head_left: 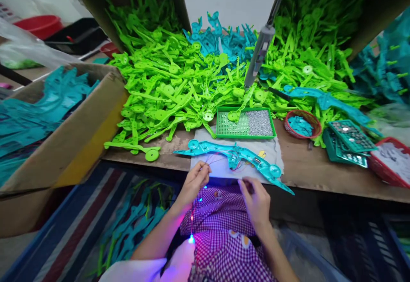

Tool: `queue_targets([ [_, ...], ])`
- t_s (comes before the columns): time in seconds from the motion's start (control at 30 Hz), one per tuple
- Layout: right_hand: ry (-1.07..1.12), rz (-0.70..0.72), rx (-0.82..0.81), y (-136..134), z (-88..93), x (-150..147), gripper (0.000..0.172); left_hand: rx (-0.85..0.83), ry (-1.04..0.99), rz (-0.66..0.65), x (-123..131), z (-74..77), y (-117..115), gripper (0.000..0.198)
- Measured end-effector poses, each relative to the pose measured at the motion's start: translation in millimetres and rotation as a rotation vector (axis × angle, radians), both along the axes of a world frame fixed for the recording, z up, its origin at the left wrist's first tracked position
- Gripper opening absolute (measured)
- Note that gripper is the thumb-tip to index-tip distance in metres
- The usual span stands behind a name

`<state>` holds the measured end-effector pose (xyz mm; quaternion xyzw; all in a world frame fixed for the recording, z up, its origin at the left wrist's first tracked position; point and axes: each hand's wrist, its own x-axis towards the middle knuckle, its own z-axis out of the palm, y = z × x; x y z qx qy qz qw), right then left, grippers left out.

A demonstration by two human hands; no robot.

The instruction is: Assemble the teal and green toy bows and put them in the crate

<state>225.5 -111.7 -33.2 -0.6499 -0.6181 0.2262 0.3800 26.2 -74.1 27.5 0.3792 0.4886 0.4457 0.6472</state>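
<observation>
A turquoise bow-shaped plastic shell [215, 147] lies on a pale cloth [205, 162] at the table's front edge. Thin reddish wires [214, 159] run from its middle to my left hand [197, 181], whose fingertips are pinched around them. Below that hand hangs a string of lit blue and red LEDs [191, 238], down over the purple checked apron [221, 213]. My right hand [257, 199] is beside the shell's near side, fingers curled and thumb close to them; whatever they may hold is too small to make out. Small yellow pieces [262, 154] lie beside the shell.
Green plastic arms [166, 90] heap up behind. A green tray [246, 137] holds small metal screws. A grey electric screwdriver [260, 56] hangs above it. Rightward stand a red basket [303, 135], green trays [347, 139] and a red bin [389, 162]. A cardboard box [80, 124] of turquoise shells stands left.
</observation>
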Motion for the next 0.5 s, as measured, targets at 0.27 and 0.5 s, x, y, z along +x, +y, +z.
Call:
queue_targets([
  [0.27,-0.062,-0.084,-0.06,43,3.5,-16,0.03,0.121,0.305,-0.025,14,-9.4,-10,0.033],
  [0.5,0.844,0.015,-0.418,43,9.5,10,0.037,0.36,0.546,-0.175,38,-24.6,10,0.026],
])
